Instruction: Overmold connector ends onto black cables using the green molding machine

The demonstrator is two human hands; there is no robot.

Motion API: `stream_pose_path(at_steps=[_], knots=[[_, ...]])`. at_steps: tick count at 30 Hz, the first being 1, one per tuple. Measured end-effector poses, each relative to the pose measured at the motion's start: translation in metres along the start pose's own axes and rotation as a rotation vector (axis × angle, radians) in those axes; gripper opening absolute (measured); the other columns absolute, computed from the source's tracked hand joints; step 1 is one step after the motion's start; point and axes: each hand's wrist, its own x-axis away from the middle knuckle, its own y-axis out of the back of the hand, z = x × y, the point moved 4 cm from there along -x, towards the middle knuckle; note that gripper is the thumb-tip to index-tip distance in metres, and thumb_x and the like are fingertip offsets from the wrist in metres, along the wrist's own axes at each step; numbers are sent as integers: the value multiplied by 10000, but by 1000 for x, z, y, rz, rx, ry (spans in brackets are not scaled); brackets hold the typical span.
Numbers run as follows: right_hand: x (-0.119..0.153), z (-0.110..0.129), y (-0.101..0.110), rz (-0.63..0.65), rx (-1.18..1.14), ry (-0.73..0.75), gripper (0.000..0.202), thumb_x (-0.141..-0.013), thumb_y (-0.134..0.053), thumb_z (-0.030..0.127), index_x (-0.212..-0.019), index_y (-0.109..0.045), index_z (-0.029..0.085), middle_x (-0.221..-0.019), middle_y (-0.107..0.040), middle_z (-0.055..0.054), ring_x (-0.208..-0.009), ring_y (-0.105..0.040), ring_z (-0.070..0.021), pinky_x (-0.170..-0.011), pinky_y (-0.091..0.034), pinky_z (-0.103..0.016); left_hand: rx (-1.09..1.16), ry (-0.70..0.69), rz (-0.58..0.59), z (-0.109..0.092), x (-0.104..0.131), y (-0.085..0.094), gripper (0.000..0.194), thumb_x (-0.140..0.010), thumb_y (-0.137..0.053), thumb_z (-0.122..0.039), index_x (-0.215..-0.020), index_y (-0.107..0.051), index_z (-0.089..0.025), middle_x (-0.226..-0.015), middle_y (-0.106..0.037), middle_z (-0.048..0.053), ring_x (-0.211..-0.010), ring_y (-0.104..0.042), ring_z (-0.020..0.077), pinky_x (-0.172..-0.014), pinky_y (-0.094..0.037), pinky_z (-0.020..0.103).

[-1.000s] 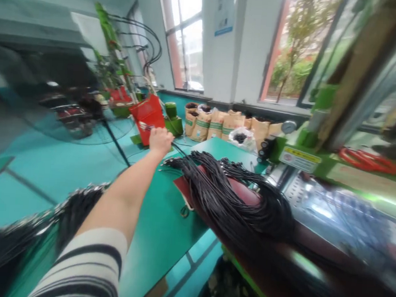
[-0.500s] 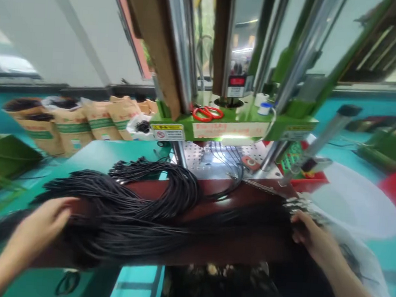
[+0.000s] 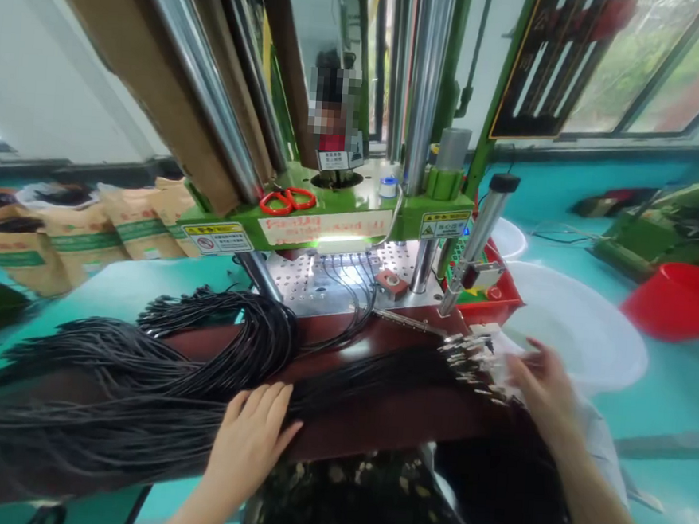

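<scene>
Long bundles of black cables [image 3: 194, 427] lie across the dark red board [image 3: 386, 424]. My left hand [image 3: 254, 431] rests on the cables near the middle, palm down, fingers extended. At the right end of the bundle, silver metal connectors [image 3: 477, 363] spread out in a fan. My right hand [image 3: 541, 387] is just right of these connectors, beside white material, with its fingers partly bent; whether it holds anything is hidden. A looped cable bundle [image 3: 267, 328] sits behind my left hand.
A green press machine [image 3: 413, 210] stands ahead, with red-handled scissors [image 3: 287, 200] on its ledge and a perforated metal plate [image 3: 294, 282] below. A red tray [image 3: 496, 304], a white tub [image 3: 608, 336] and a red bucket [image 3: 682, 305] are to the right. Paper sacks [image 3: 76, 235] stand at the left.
The view has turned to the right. My left hand has moved inward from the left end onto the middle of the cables. My right hand is now beyond the connectors' right side.
</scene>
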Motion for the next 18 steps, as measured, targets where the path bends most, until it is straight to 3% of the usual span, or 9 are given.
stream_pose_path(at_steps=[1, 2, 3, 5, 7, 9, 12, 15, 18], knots=[[-1, 7, 9, -131, 150, 203, 524, -719, -590, 455, -1151, -482, 178, -913, -570, -93, -719, -585, -231, -670, -500, -431, -1, 3, -5, 1, 2, -2, 359, -811, -500, -355, -1059, -563, -104, -1020, -617, 127, -938, -547, 252, -824, -365, 388], [1, 15, 10, -185, 276, 397, 466, -743, -575, 408, -1140, -500, 175, -996, -554, -115, -864, -571, -266, -775, -471, -458, 0, 10, -3, 1, 3, -4, 367, -804, -506, -367, -1055, -564, -107, -1016, -616, 128, -931, -549, 252, -812, -374, 378], [6, 24, 3, -149, 366, 571, 399, -777, -545, 356, -1129, -516, 171, -1070, -537, -130, -989, -528, -285, -863, -428, -469, 4, 20, 4, 1, 4, -5, 373, -798, -510, -377, -1055, -564, -113, -1017, -615, 128, -928, -549, 252, -805, -382, 372], [19, 39, -27, 108, 451, 826, 337, -834, -471, 276, -1147, -515, 159, -1167, -518, -141, -1145, -433, -281, -956, -361, -454, 11, 41, 23, 2, 4, -7, 376, -793, -510, -389, -1062, -560, -130, -1027, -612, 124, -930, -550, 253, -802, -391, 371], [35, 52, -64, 369, 500, 984, 403, -847, -465, 307, -1212, -474, 137, -1248, -483, -143, -1211, -366, -270, -988, -331, -433, 17, 56, 45, 3, 4, -9, 395, -786, -514, -415, -1070, -554, -143, -1036, -609, 121, -937, -551, 258, -803, -400, 378], [46, 63, -98, 586, 514, 1080, 570, -802, -528, 435, -1267, -418, 124, -1311, -427, -143, -1238, -323, -267, -1013, -296, -416, 28, 54, 58, 5, 4, -10, 441, -769, -519, -472, -1072, -551, -154, -1042, -607, 118, -943, -553, 259, -796, -414, 377], [49, 70, -129, 740, 557, 1111, 759, -696, -619, 536, -1277, -386, 108, -1230, -479, -161, -1156, -401, -277, -968, -328, -414, 52, 37, 78, 9, 2, -12, 464, -756, -513, -521, -1059, -553, -171, -1049, -604, 113, -944, -561, 247, -785, -437, 358], [46, 71, -135, 735, 670, 1119, 574, -736, -641, 395, -1197, -444, 115, -962, -568, -105, -910, -516, -247, -781, -419, -377, 62, 29, 80, 12, -2, -13, 381, -783, -504, -474, -999, -565, -166, -1007, -613, 107, -913, -577, 232, -786, -449, 343], [46, 71, -125, 716, 746, 1177, 361, -779, -607, 303, -1080, -508, 130, -839, -546, -64, -774, -507, -219, -677, -418, -336, 109, 6, 74, 14, -7, -10, 313, -805, -488, -444, -921, -566, -164, -917, -631, 87, -845, -600, 213, -751, -463, 316]])
